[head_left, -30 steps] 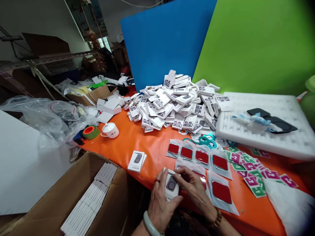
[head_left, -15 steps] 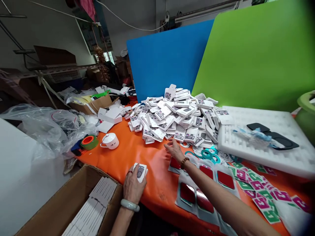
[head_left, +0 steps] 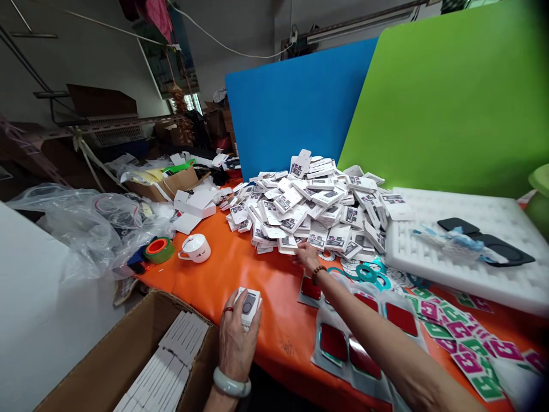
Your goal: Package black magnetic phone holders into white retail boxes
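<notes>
Low over the orange table cover, my left hand is closed round a small white box with a dark ring-shaped device printed on its face; edges behind it suggest more than one box. My right hand is at the front edge of a big heap of similar white boxes. Its thumb and fingers close at the right end of one small white box; the fingertips are partly hidden. Below my left hand stands an open cardboard box with rows of white boxes packed inside.
Left of the heap are a white lidded mug and tape rolls. Clear sheets with dark red squares lie under my right forearm. White foam, teal rings and pink-green cards lie to the right. Blue and green panels stand behind.
My right hand has come against a white box at the heap's front edge, and its fingers have drawn in. My left hand has tilted its box, so more of the printed face shows.
</notes>
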The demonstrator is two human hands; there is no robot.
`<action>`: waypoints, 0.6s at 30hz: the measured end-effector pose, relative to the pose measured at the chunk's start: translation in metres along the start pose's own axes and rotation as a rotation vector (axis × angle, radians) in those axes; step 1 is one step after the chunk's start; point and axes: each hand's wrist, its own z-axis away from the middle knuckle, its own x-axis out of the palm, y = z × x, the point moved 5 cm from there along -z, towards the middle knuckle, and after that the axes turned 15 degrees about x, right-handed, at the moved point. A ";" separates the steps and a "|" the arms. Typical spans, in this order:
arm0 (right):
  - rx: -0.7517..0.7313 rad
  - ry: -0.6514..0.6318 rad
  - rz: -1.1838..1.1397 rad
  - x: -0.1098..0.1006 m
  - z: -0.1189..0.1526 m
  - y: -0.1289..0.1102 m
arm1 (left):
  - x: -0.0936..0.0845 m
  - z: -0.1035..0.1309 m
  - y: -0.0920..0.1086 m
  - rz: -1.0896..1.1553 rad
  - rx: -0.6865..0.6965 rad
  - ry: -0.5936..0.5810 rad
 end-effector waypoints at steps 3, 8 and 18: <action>-0.068 0.049 0.133 -0.039 0.019 -0.006 | -0.003 0.001 0.019 0.114 0.038 0.018; -0.178 -0.068 0.348 -0.084 0.083 -0.015 | -0.001 -0.002 0.050 0.310 -0.015 -0.154; -0.431 -0.473 0.694 -0.070 0.241 0.003 | 0.056 0.051 0.115 1.560 -0.297 -1.174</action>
